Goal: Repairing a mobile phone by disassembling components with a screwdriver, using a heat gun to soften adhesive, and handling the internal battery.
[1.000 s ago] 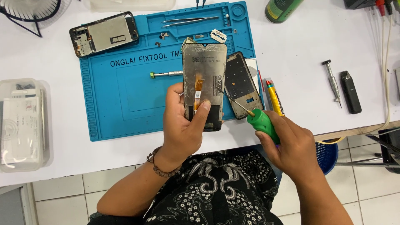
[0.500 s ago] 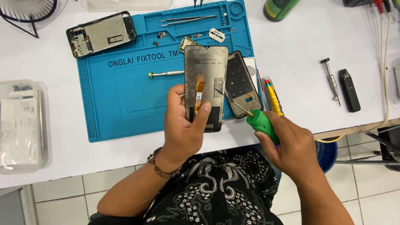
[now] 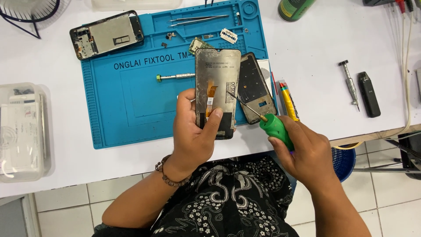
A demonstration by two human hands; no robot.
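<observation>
The left hand was closed around a detached phone screen panel, held upright above the blue repair mat with its back side facing the camera; the thumb pressed on the lower part near the orange flex cable. The right hand gripped a green-handled screwdriver, and its thin tip touched the right edge of the panel.

Compared with one second before, the panel had risen slightly toward the top of the mat and stood a little straighter, while the screwdriver tip stayed at the same edge. So the work at that edge seemed to continue, not finish.

Just beside the panel lay a dark phone back cover, and a phone frame rested at the mat's upper left corner. Tweezers lay along the top.
</observation>
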